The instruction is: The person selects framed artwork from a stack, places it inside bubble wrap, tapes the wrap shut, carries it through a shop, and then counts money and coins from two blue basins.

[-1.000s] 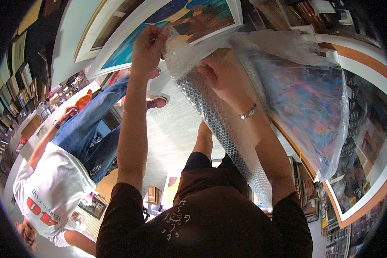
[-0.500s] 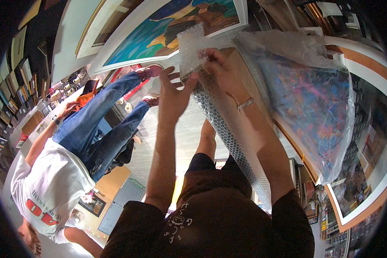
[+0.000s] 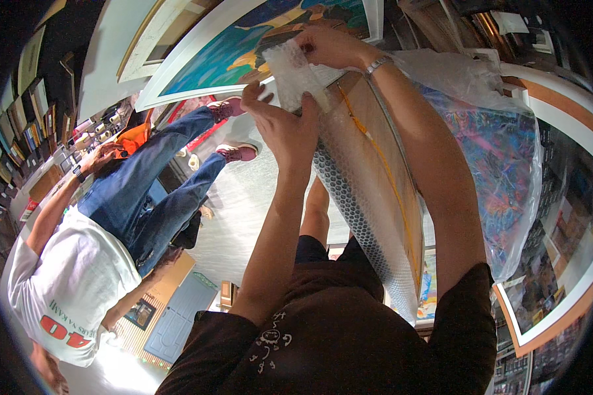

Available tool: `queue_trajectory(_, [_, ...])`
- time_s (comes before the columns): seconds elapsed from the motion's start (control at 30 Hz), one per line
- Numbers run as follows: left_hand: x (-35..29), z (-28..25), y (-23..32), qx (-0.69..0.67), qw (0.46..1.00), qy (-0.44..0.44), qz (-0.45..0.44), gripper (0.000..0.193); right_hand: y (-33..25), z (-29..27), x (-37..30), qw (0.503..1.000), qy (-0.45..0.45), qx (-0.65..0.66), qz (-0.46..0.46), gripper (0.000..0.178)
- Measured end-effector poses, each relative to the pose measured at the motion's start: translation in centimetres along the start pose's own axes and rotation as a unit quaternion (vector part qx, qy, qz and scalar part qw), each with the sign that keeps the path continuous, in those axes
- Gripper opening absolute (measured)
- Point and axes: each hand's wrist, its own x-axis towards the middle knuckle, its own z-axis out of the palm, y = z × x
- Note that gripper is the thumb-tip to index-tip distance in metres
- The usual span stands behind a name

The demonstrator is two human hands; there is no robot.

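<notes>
A flat, brown-backed panel (image 3: 375,131) stands on edge before me, bubble wrap (image 3: 352,210) covering its near side and edge. A yellow strip (image 3: 383,155) runs down its back. At its upper end a loose flap of bubble wrap (image 3: 288,76) sticks out. My right hand (image 3: 333,47) pinches the top of that flap, the arm reaching over the panel. Beside the flap is my left hand (image 3: 284,128), its fingers spread and the thumb against the wrap at the panel's corner.
A large white-framed painting (image 3: 211,69) leans ahead. On the right stands a colourful picture in clear plastic (image 3: 491,171), with another framed piece (image 3: 553,263) beyond it. At left, a person in a white shirt (image 3: 85,276) holds an orange object (image 3: 133,139). Shelves line the far left.
My right hand has moved up and outward with the flap's end. My left hand has shifted right and down. The panel has turned, showing more of its back and the yellow strip.
</notes>
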Motion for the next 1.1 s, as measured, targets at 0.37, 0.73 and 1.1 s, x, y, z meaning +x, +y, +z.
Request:
queue_trajectory(0.37, [2.5,-2.4,0.7,0.319,0.902,-0.186,0.224,0.047,1.7,-1.0,3.2,0.978,-0.13,0.163,0.016,0.011])
queue_trajectory(0.73, [1.8,-2.5,0.4,0.307,0.9,-0.237,0.2,0.044,0.1,-1.4,-5.5,0.995,0.0,0.059,-0.076,0.027])
queue_trajectory(1.1, [1.7,-0.8,-0.3,0.003,0.973,-0.188,0.136,0.035,-0.8,0.0,-7.9,0.96,0.2,-0.079,-0.178,0.01])
